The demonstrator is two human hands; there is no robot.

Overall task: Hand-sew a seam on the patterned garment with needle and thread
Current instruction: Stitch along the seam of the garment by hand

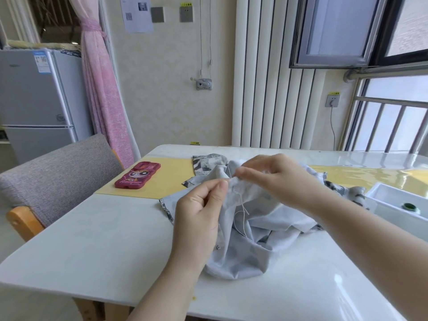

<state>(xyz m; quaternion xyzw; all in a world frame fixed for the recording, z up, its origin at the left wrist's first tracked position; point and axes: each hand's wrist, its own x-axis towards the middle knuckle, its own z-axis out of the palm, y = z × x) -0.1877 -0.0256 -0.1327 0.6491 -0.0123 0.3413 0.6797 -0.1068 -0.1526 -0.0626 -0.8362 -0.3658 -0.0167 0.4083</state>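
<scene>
Standing by the white table point(92, 239). The garment point(250, 246) lies bunched on it in front of the person, pale reverse side up, with the patterned face showing at the far edges. The left hand point(201, 209) pinches a raised fold of it between thumb and forefinger. The right hand point(278, 177) meets the same fold, its fingertips point(239, 175) pressed together on the cloth; the needle is too small to make out. Light thread point(242, 213) hangs in a loose loop from the fold, so the needle is evidently threaded and sewing looks underway. The stitches aren't legible and how much seam is left is unclear; knotting and cutting likely still to come. Red-cased phone point(137, 174) sits to the left, white box point(393, 205) to the right.
</scene>
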